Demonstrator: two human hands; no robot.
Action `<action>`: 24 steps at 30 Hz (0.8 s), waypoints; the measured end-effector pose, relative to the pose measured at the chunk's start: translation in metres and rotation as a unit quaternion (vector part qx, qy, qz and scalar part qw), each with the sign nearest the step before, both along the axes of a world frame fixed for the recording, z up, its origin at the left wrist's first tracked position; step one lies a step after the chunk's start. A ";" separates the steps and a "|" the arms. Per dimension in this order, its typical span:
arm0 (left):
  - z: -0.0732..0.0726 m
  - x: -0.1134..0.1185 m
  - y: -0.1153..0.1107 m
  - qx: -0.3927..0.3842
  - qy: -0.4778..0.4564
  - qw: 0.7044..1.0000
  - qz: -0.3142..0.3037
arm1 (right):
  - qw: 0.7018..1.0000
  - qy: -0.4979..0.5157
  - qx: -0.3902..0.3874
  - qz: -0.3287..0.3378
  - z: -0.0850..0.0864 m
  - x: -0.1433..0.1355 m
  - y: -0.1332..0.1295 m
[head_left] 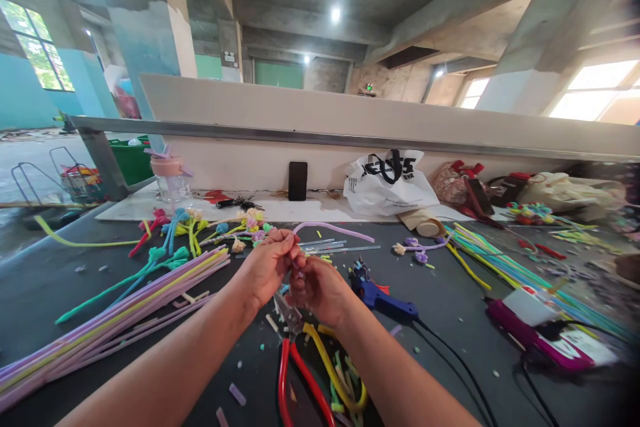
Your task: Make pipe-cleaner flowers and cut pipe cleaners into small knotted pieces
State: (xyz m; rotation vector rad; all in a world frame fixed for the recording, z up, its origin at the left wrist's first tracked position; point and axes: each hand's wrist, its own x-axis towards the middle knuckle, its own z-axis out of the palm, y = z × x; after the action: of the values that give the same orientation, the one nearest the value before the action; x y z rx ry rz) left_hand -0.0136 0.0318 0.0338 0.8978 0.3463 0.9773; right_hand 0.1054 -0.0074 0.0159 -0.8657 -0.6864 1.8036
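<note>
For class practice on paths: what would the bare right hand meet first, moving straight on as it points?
Likely the bare left hand, close ahead of the right hand; depth is unclear.

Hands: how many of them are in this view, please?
2. The left hand and the right hand are close together near the middle, beyond the red pliers handles. Some fingers are partly hidden.

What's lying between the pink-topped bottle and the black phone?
In the head view, a bunch of keys and something red lie between the bottle and phone.
</note>
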 end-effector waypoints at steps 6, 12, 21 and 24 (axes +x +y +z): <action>-0.009 0.006 0.000 -0.015 0.026 0.999 0.035 | 0.998 -0.061 0.010 -0.030 -0.007 -0.010 0.000; 0.002 0.005 -0.005 -0.053 0.050 0.995 0.070 | 0.992 -0.112 0.038 -0.043 -0.010 -0.013 0.001; 0.000 -0.002 0.006 -0.054 0.058 0.996 0.036 | 0.986 -0.132 0.088 -0.059 -0.005 -0.018 -0.003; 0.001 -0.006 0.011 -0.048 0.065 0.997 0.020 | 0.982 -0.133 0.126 -0.045 -0.002 -0.016 -0.002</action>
State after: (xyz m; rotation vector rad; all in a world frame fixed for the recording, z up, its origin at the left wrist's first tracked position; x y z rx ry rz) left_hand -0.0197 0.0428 0.0347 0.8709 0.5195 0.9338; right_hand 0.0890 -0.0091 0.0137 -0.9574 -1.0062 1.4955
